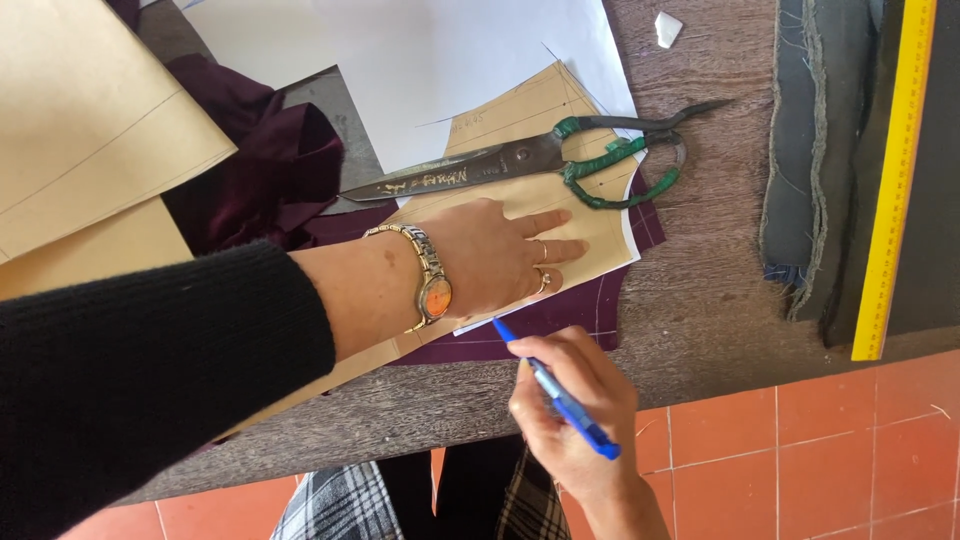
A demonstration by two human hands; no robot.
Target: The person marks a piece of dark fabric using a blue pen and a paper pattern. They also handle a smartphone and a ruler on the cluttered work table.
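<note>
My left hand (497, 252) lies flat, fingers together, on a tan paper pattern piece (530, 115) that covers dark maroon fabric (560, 318) on a wooden table (700, 290). A wristwatch and rings are on that hand. My right hand (572, 412) holds a blue pen (555, 390), its tip at the lower edge of the pattern, by the fabric. Large scissors (530, 165) with green-wrapped handles rest on the pattern just beyond my left hand.
A white paper sheet (420, 60) lies under the pattern. Tan paper sheets (90, 130) and bunched maroon cloth (265, 170) sit at left. Folded grey fabric (810, 150) with a yellow ruler (893, 180) lies at right. Orange floor tiles (800, 450) show below the table edge.
</note>
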